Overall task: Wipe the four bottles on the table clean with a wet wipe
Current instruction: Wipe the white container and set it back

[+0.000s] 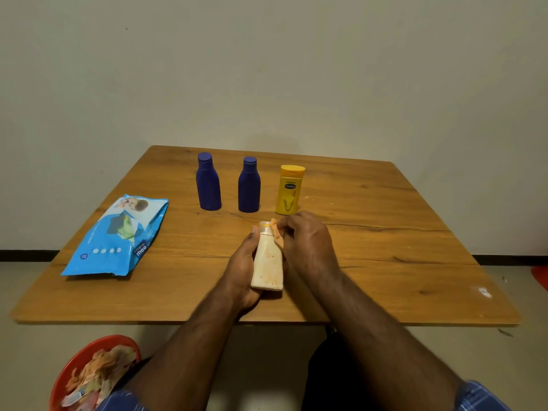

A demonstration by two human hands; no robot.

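Observation:
My left hand (241, 266) grips a cream bottle (267, 265) with orange smears, tilted away from me above the wooden table (385, 247). My right hand (305, 241) pinches a stained wet wipe (277, 234) against the bottle's neck and right side. Behind them stand two blue bottles (208, 182) (249, 185) and a yellow bottle (289, 189), all upright in a row. Most of the wipe is hidden under my right fingers.
A blue wet-wipe pack (118, 238) lies flat on the table's left side. On the floor at the lower left sits a red bowl (77, 366) holding several crumpled used wipes. A wall rises close behind the table.

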